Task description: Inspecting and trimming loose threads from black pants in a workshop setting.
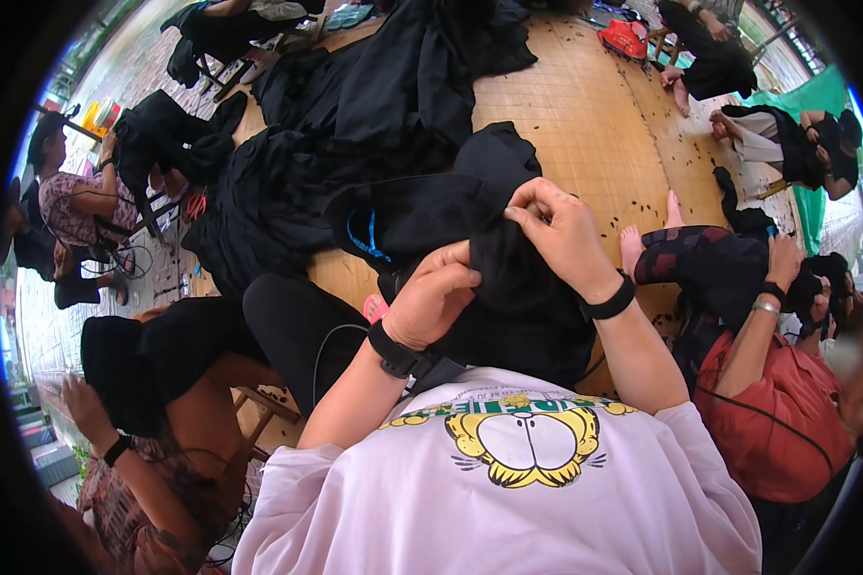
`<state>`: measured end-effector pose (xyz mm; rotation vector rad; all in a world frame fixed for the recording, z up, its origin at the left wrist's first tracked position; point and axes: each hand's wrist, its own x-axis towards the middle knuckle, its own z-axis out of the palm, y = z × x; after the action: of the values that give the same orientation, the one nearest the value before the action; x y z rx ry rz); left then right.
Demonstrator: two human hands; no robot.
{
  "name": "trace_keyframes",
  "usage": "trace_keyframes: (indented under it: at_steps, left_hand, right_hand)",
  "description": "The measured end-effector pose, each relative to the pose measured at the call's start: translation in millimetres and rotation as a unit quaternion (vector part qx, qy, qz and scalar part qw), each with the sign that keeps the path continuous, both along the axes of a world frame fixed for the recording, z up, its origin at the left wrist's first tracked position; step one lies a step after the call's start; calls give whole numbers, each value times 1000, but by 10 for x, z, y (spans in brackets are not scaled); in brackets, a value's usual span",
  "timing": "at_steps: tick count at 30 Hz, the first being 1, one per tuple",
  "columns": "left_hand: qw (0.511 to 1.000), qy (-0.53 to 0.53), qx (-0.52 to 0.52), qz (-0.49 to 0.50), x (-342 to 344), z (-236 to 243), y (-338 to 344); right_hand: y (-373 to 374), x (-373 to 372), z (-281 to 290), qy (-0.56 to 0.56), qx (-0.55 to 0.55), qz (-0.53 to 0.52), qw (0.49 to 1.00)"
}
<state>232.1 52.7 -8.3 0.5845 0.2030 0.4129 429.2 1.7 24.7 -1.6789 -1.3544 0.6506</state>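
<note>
A piece of black cloth (518, 297) lies bunched across my lap. My right hand (558, 235) pinches its upper edge between thumb and fingertips. Just below and to the left, my left hand (436, 292) grips another part of the same cloth, with the thumb on top and the fingers partly hidden in the folds. Whether a needle or thread sits between the fingertips is too small to make out. A blue printed band (366, 241) shows on the dark fabric to the left of my hands.
A large heap of black fabric (384, 105) spreads over the wooden boards (566, 105) ahead. Small dark bits are scattered there. A red bag (623, 38) lies at the far right. Several people sit close around, including one in a red top (772, 422) on my right.
</note>
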Motion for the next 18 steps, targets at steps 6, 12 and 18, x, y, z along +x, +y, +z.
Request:
trace_keyframes:
  at_steps: [6, 12, 18]
  left_hand:
    - [998, 14, 29, 52, -27, -3, 8]
    - [997, 3, -4, 83, -32, 62, 6]
    - [992, 91, 24, 82, 9, 56, -97]
  right_hand:
    - [-236, -88, 258, -65, 63, -81, 993]
    - [-449, -13, 68, -116, 27, -38, 992]
    - [-530, 100, 23, 208, -80, -116, 968]
